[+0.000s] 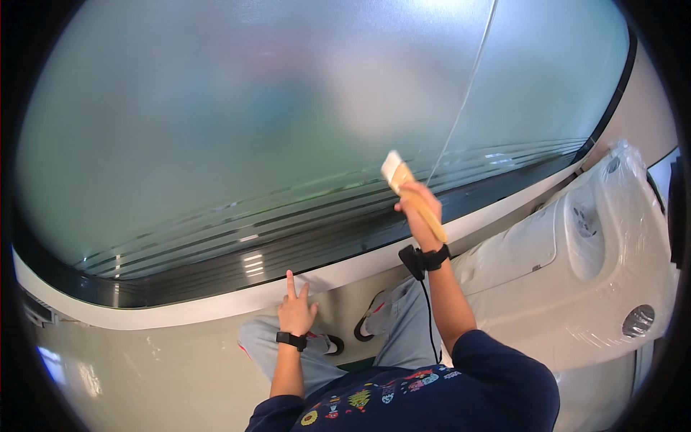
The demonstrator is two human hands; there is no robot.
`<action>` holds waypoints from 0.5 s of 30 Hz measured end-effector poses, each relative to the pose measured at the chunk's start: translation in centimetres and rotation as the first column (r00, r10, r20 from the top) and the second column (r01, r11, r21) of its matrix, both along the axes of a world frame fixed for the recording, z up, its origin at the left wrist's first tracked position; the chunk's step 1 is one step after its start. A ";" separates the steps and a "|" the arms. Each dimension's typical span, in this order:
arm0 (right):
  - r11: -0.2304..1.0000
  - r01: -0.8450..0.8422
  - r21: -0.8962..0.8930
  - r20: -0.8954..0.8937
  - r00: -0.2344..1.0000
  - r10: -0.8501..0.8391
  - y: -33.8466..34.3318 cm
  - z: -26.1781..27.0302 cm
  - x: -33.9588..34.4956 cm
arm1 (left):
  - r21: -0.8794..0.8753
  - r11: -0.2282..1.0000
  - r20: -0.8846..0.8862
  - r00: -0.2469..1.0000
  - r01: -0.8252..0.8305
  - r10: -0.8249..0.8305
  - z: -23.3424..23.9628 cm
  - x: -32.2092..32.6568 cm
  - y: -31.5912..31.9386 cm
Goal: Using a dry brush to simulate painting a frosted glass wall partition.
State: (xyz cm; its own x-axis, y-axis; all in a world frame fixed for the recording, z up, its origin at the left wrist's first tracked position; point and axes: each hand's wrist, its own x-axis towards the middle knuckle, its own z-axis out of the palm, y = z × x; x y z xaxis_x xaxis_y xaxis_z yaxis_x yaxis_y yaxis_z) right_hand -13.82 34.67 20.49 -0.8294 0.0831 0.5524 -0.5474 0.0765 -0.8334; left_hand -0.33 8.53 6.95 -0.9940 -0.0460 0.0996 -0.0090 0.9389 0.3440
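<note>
My right hand [422, 208] grips a flat brush [406, 181] with a pale wooden handle and white bristles. The bristle end points up and left, in front of a large frosted glass pane [243, 119], and whether it touches the glass I cannot tell. Below, my left hand [296, 313] holds nothing; its fingers are spread, with the index and middle fingertips over the white ledge [216, 305]. A black border with dark stripes [232, 264] runs along the pane's lower edge, just above that ledge.
A beige moulded unit [507, 286] wrapped in clear plastic stands close on my right. A thin pale line [465, 97] crosses the pane from top to bottom. Under the ledge is a glossy cream surface [162, 367]. A black cable [430, 316] hangs from my right wrist strap.
</note>
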 end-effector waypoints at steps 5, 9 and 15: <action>0.992 0.055 -0.114 -0.133 0.989 -0.070 -1.5 4.2 0.0 | 0.026 0.999 -0.003 0.999 -0.040 0.040 0.5 -0.4 0.3; 0.968 0.079 0.239 -0.188 0.982 -0.033 -0.8 -1.1 -1.5 | 0.101 0.995 -0.040 0.999 0.006 -0.002 0.2 -0.3 0.0; 0.911 0.413 0.012 -0.029 0.910 -0.413 1.7 -1.7 -2.7 | 0.116 0.993 0.109 0.994 -0.026 0.013 1.0 -0.2 0.0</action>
State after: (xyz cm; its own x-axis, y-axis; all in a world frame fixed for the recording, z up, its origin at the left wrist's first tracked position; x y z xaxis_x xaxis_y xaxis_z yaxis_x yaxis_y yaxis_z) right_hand -16.52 36.40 18.78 -0.7090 0.4053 0.5771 -0.4844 0.3149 -0.8162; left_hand -0.55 8.58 8.00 -0.9974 -0.0703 -0.0149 -0.0695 0.8914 0.4478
